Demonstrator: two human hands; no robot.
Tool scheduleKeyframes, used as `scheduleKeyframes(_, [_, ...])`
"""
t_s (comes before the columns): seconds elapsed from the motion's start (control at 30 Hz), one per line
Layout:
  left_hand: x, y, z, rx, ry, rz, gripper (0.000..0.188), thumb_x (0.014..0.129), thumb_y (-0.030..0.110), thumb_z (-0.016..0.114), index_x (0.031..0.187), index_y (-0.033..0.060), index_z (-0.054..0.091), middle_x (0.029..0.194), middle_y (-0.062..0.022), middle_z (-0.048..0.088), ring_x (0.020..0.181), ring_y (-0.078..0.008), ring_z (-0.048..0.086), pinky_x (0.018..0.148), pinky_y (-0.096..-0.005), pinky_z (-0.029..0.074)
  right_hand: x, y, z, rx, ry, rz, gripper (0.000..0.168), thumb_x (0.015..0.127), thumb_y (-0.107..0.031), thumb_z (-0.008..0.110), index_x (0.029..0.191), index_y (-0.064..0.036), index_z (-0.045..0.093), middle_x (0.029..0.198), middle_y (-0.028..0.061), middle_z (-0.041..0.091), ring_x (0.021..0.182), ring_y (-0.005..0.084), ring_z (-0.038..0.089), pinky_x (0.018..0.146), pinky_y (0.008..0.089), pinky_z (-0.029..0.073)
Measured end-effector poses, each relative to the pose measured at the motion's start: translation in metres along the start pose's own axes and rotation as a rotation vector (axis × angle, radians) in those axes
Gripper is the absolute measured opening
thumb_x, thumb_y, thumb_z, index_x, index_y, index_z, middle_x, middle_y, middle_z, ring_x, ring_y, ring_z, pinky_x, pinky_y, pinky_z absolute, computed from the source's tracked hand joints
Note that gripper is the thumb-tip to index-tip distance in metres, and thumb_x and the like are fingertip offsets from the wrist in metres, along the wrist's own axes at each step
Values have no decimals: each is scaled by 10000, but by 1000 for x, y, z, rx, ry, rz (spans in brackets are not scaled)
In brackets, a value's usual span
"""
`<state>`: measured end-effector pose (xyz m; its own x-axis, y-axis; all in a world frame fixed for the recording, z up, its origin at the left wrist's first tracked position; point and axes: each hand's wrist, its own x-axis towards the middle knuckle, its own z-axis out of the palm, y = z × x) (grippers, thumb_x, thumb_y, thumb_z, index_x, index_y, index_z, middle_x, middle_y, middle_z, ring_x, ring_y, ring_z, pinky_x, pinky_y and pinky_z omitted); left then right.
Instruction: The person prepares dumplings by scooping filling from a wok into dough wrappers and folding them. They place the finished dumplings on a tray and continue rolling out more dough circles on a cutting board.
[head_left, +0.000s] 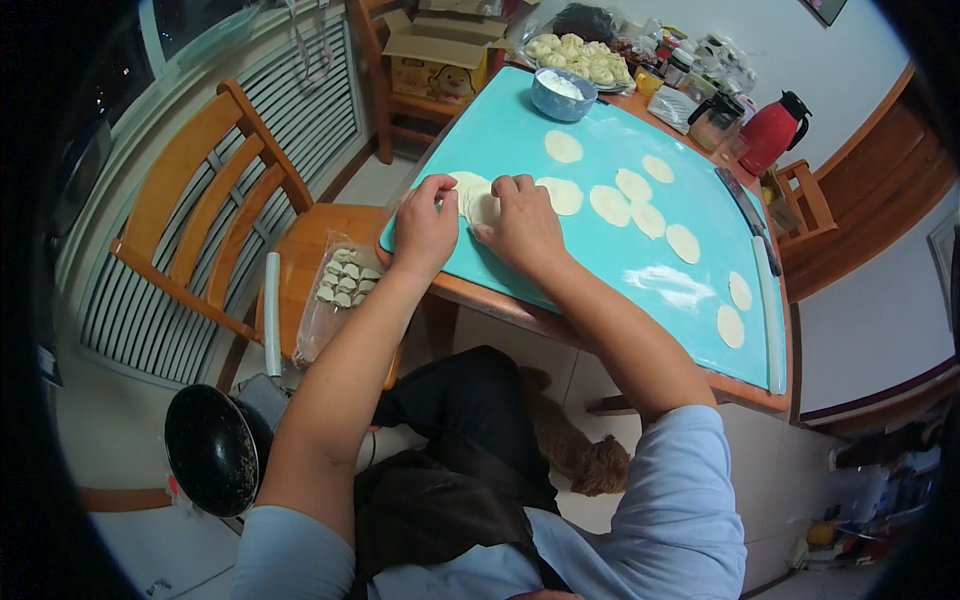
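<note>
Several overlapping round dough wrappers lie between my hands at the near left part of a turquoise mat. My right hand grips the edge of the top wrapper, thumb at its near side and fingers curled over its right side. At the wrappers' left, my left hand has curled fingers with the thumb close to the forefinger; whether dough is pinched there is hard to see. Just right of my right hand is a single flat wrapper. Other flat wrappers are spread across the mat, some touching.
A blue bowl of flour and a tray of shaped buns stand at the far end. Along the right edge lie a knife and a pale rod. A chair holds a plastic box of dumplings. A brown dog is below.
</note>
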<state>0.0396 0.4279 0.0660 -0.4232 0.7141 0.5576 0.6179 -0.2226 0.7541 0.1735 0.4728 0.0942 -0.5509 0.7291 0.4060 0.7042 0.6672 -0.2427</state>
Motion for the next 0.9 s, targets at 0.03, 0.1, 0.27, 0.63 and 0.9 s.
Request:
scheduleKeyframes(0.03, [-1, 0, 0, -9, -1, -2, 160, 806, 111, 537, 922, 4, 566, 860, -127, 609, 800, -240, 575, 716, -336, 451, -1, 0, -1, -19, -3, -9, 453, 625, -246, 719, 970, -33, 517, 982, 133, 510, 871, 318, 509, 718, 395, 478])
scheduleKeyframes(0.1, [-2, 0, 0, 21, 3, 0, 156, 806, 111, 539, 917, 5, 567, 857, -124, 611, 795, -242, 577, 712, -337, 452, -1, 0, -3, -57, -5, -29, 424, 628, -217, 713, 956, -32, 520, 977, 136, 509, 875, 320, 509, 701, 395, 484])
scheduleKeyframes(0.27, [-2, -6, 2, 18, 10, 34, 149, 807, 111, 541, 910, 7, 568, 848, -121, 614, 791, -247, 584, 711, -340, 457, -2, -2, -3, -43, 23, -47, 359, 646, -162, 677, 944, -30, 524, 942, 144, 520, 850, 323, 519, 689, 396, 488])
scheduleKeyframes(0.63, [-1, -4, 1, 30, -29, 31, 150, 812, 115, 539, 909, 5, 569, 854, -128, 615, 808, -250, 588, 722, -342, 458, -1, 7, -1, -125, -8, -72, 208, 667, -124, 606, 821, -9, 526, 849, 181, 565, 721, 339, 585, 626, 410, 493])
scheduleKeyframes(0.9, [-1, -3, 0, 34, -52, 19, 156, 817, 119, 530, 916, 4, 565, 865, -127, 613, 812, -247, 588, 728, -337, 458, 1, 10, 5, -169, 19, -102, 148, 666, -126, 597, 750, -19, 537, 798, 154, 572, 673, 326, 589, 598, 412, 495])
